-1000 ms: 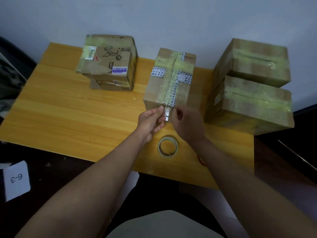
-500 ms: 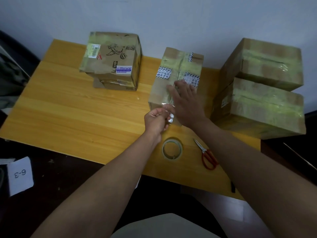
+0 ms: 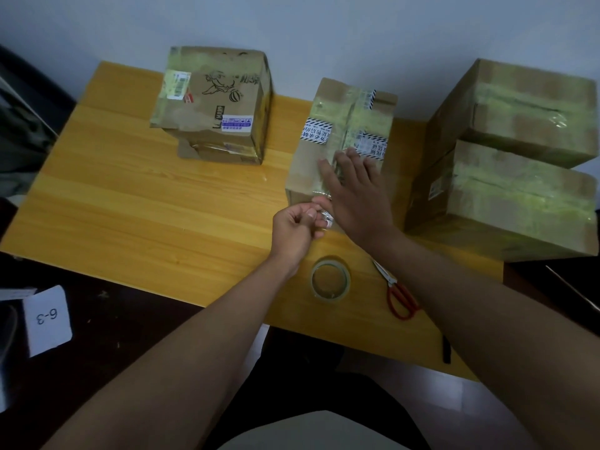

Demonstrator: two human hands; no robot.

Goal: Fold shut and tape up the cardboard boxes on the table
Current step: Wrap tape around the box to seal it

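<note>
Hands at the middle box (image 3: 337,147), which sits at twelve o'clock from the person, toward the back of the worktop (image 3: 130,196). Right hand (image 3: 357,196) lies flat on the box's top, fingers spread and straight, pressing on the clear tape strip (image 3: 349,125) that runs along the lid's centre seam. Left hand (image 3: 297,227) is just off the box's near edge, at about seven o'clock from the right hand, fingers curled and pinching the crumpled loose end of the tape (image 3: 326,217) where it hangs over that edge. The strip's long axis runs twelve-to-six, away from the person to toward them, in line with the box's longer side. The loose end sits at the six o'clock end, so the left hand is nearer to it and the right hand is nearer to the lid. My reading: the next move is to draw that end down the near face and rub it flat, working along the same axis. Tape roll (image 3: 330,280) lies flat on the worktop at six o'clock from the box, red-handled scissors (image 3: 397,295) just beside it at three o'clock. Printed box (image 3: 211,102) stands at ten o'clock, well apart; two taped boxes (image 3: 513,157) are stacked at three o'clock.
</note>
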